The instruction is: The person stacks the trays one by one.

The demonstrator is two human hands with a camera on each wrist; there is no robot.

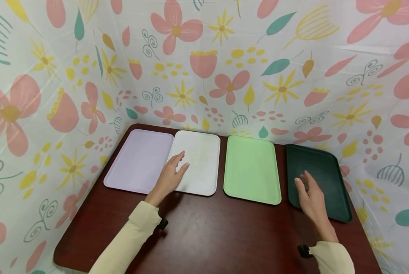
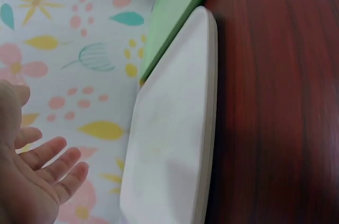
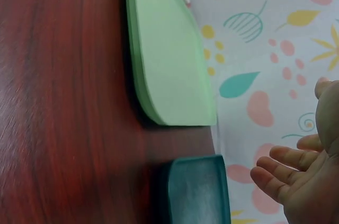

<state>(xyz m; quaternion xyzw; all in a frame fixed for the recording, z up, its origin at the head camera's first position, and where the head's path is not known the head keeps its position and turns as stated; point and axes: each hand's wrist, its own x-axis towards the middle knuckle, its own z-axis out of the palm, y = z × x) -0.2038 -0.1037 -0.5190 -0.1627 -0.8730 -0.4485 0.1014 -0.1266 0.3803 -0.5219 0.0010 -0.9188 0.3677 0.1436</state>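
Four trays would be too many to count, so several lie in a row along the back of the table: a lilac tray (image 1: 139, 160), a white tray (image 1: 201, 163), a light green tray (image 1: 252, 169) and a dark green tray (image 1: 327, 182). My left hand (image 1: 170, 175) hovers over the white tray's left side, fingers loosely extended and holding nothing. Over the dark green tray's left part is my right hand (image 1: 312, 196), its fingers relaxed around nothing. Both wrist views show the palms with bare fingers, the left hand (image 2: 37, 176) beside the white tray (image 2: 169, 128).
The dark red-brown wooden table (image 1: 204, 236) has a rounded front left corner. A flower-printed white cloth (image 1: 191, 87) hangs behind the trays and along both sides. Dark wrist bands (image 1: 162, 223) sit at the cream sleeves (image 1: 127, 238).
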